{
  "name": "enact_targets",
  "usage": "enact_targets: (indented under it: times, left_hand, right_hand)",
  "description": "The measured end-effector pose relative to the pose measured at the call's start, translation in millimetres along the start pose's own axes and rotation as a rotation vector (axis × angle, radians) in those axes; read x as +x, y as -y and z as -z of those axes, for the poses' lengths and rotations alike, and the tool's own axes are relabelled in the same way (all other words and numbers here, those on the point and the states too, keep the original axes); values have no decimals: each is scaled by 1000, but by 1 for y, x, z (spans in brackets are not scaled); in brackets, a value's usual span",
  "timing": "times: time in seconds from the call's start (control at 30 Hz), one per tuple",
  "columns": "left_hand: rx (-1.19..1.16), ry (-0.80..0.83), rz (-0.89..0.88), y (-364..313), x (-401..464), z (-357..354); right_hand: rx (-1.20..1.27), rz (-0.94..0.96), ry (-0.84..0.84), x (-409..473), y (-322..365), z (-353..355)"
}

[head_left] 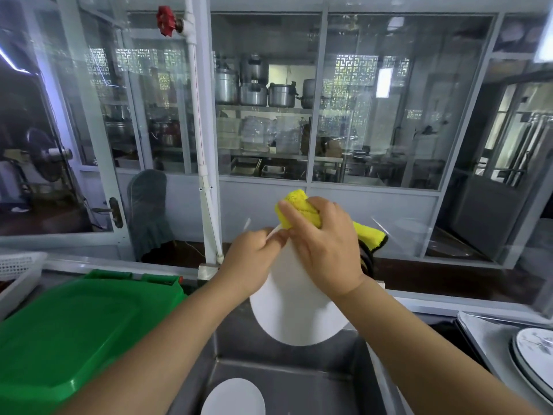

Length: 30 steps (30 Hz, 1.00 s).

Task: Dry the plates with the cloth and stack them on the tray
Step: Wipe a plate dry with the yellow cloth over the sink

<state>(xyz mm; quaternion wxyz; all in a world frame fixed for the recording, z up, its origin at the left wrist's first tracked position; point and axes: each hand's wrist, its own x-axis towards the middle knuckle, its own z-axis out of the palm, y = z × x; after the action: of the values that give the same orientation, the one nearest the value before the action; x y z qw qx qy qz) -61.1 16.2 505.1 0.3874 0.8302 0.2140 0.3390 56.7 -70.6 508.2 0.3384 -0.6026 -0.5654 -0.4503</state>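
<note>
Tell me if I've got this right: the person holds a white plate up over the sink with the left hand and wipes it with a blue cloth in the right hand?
Nearly. The cloth is yellow, not blue, as the head view shows. The rest holds: the left hand holds the white plate up over the sink, and the right hand wipes it with the cloth.
</note>
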Motion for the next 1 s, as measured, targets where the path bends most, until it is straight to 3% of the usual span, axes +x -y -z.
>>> enact_targets:
  times: [0.1, 0.23, 0.33, 0.4, 0.5, 0.63, 0.9, 1.0]
  left_hand:
    - [-1, -99, -31, 2, -3, 0]
    - [-100, -264, -115, 2, -14, -3]
    - [-171, -324, -147, 5, -23, -13]
    - [-220, -267, -114, 10, -25, -14]
    - [-203, -20, 18, 14, -17, 1]
    - [-50, 174, 61, 5, 5, 18]
    - [-50, 14, -10, -2, -6, 4]
    - [-59, -87, -36, -7, -12, -1]
  right_hand:
    - [30, -82, -71, 2, -8, -3]
    - [247, -641, -216, -13, -19, -12]
    - [252, -831, -307, -21, -17, -19]
    - [264, -808, -296, -24, -20, -17]
    - [218, -699, -179, -23, -28, -6]
    - [39, -309, -42, -15, -21, 6]
    - [-63, -31, -71, -2, -12, 12]
    - [-19, -193, -125, 0, -17, 10]
